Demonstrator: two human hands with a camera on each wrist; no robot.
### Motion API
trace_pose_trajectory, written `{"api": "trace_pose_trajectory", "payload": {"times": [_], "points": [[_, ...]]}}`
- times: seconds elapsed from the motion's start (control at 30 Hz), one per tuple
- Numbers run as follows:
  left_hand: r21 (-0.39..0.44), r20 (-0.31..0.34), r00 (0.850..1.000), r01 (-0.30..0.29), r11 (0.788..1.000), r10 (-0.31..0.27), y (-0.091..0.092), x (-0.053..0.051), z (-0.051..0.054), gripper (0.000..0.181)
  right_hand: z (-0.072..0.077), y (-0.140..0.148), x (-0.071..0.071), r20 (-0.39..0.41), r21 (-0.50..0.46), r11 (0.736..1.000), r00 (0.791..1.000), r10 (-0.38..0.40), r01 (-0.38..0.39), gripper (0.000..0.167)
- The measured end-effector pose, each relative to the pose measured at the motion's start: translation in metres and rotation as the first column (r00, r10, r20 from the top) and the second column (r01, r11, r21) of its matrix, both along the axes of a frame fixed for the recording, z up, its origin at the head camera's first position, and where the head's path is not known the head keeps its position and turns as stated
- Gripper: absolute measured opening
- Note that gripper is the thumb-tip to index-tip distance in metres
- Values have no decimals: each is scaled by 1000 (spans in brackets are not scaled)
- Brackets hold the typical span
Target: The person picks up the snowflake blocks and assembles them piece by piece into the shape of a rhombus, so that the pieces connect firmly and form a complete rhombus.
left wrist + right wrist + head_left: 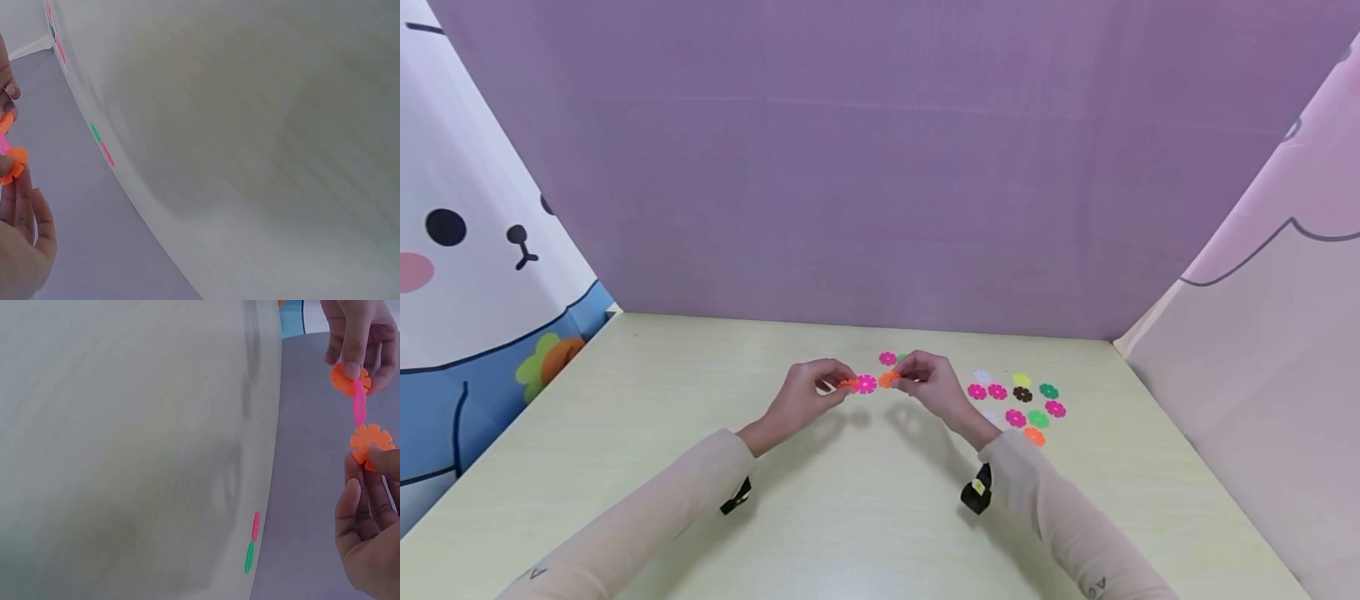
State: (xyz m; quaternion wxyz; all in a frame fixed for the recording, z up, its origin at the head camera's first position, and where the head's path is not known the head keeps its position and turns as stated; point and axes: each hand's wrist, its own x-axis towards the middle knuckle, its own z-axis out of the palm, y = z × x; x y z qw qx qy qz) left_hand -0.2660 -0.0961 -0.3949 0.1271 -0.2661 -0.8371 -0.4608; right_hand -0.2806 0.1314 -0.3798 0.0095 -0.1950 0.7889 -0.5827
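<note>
Though blurred, sleeve lettering [1096, 587] perhaps “AG”; left hand [805, 397], right hand [937, 387], an orange disc [367, 437] in each pinched grip.

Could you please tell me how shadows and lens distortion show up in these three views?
Head view: soft shadows of the left hand and right hand fall on the tabletop; left wrist view: the tabletop's edge bows and broad dim patches cross its surface; right wrist view: similar bowing and shading, though the nearer orange notched disc shows clear notches.
</note>
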Motion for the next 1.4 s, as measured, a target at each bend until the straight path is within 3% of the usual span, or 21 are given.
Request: {"api": "trace_pose_trajectory", "payload": {"times": [0.37, 0.67, 0.87, 1.4], "points": [[1, 7, 1000, 0, 1000, 0, 0, 2, 3, 16, 22, -8, 21, -39, 17, 1000, 999, 13, -12, 12], [7, 13, 1000, 3, 1000, -3, 1, 2, 2, 14, 17, -7, 18, -40, -7, 1000, 999, 7, -7, 13], [19, 9, 1000, 4, 1000, -4, 1, 2, 2, 14, 21, -12, 23, -50, 2, 1000, 999, 6, -6, 13], [65, 57, 998, -31, 997, 27, 3, 4, 0, 13, 16, -18, 27, -58, -42, 997, 996, -64, 62, 12]]}}
